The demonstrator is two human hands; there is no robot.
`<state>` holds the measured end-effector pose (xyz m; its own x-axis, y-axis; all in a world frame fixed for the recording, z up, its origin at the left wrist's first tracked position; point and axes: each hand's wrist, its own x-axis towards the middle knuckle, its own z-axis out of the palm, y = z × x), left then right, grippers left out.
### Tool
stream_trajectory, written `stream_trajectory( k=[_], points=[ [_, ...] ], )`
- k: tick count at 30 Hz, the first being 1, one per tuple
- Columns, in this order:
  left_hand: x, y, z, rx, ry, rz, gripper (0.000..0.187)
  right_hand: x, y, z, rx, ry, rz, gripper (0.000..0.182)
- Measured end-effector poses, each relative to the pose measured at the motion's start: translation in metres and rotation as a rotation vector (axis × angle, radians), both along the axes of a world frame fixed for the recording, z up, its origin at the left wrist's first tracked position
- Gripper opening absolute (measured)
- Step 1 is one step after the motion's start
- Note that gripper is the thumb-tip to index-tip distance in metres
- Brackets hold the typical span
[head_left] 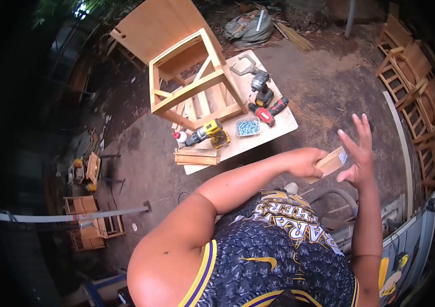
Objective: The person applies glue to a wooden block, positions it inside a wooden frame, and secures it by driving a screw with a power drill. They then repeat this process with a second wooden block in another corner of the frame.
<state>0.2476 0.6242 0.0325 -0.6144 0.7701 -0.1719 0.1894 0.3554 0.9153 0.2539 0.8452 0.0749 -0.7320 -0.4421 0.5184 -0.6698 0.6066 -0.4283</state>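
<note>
My left hand (307, 162) is closed around a short wooden block (331, 162), held out in front of my chest toward the right. A whitish patch shows on the block's far end. Just right of that end, my right hand (362, 161) is raised with fingers spread and nothing in it. Beyond my forearm, a wooden chair frame (192, 97) stands on a pale work table (279, 126). On this table lie a yellow drill (208, 134), a red drill (263, 114), a dark impact driver (261, 88) and a clear tub of screws (248, 127).
Wood strips (197, 156) and a glue bottle (179, 136) sit at the table's left edge, a clamp (245, 65) at its far corner. Wooden chairs (417, 87) line the right side. A grey hose (337, 192) curves near my right forearm. More wooden furniture (92, 220) stands left.
</note>
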Motion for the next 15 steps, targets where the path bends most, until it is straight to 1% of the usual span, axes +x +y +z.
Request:
stream_trajectory(
  k=[1, 3, 4, 5, 6, 7, 8, 9, 11, 12, 13, 15],
  points=[
    [0.002, -0.005, -0.004, 0.024, -0.016, 0.03, 0.04, -0.001, -0.005, -0.001, 0.006, -0.004, 0.027, 0.096],
    [0.005, -0.021, -0.006, 0.02, -0.077, 0.087, 0.041, -0.002, -0.02, -0.004, -0.025, -0.041, -0.04, 0.099],
    [0.008, -0.03, -0.005, 0.016, -0.097, 0.113, 0.04, -0.003, -0.03, -0.005, 0.151, -0.024, -0.01, 0.097],
    [0.011, -0.037, -0.005, 0.013, -0.117, 0.137, 0.04, -0.002, -0.043, -0.007, 0.153, -0.031, 0.01, 0.097],
    [0.014, -0.044, -0.01, 0.017, -0.123, 0.155, 0.04, -0.002, -0.057, -0.011, 0.204, 0.016, 0.135, 0.096],
    [0.015, -0.051, -0.018, 0.061, -0.073, 0.182, 0.04, -0.004, -0.071, -0.012, 0.254, 0.068, 0.259, 0.095],
    [0.016, -0.06, -0.023, 0.102, -0.02, 0.209, 0.04, -0.006, -0.082, -0.01, 0.129, 0.075, 0.307, 0.093],
    [0.017, -0.071, -0.022, 0.105, -0.021, 0.225, 0.04, -0.011, -0.091, -0.008, 0.131, 0.075, 0.324, 0.093],
    [0.02, -0.096, -0.016, 0.111, -0.126, 0.357, 0.041, -0.021, -0.111, -0.004, -0.215, 0.064, 0.218, 0.095],
    [0.02, -0.11, -0.025, 0.144, -0.162, 0.401, 0.038, -0.025, -0.115, -0.003, -0.25, 0.072, 0.193, 0.098],
    [0.021, -0.126, -0.035, 0.19, -0.233, 0.449, 0.031, -0.026, -0.125, -0.005, -0.241, 0.079, 0.194, 0.098],
    [0.025, -0.156, -0.044, 0.39, -0.387, 0.659, 0.029, -0.021, -0.151, -0.019, -0.372, -0.146, 0.04, 0.103]
  ],
)
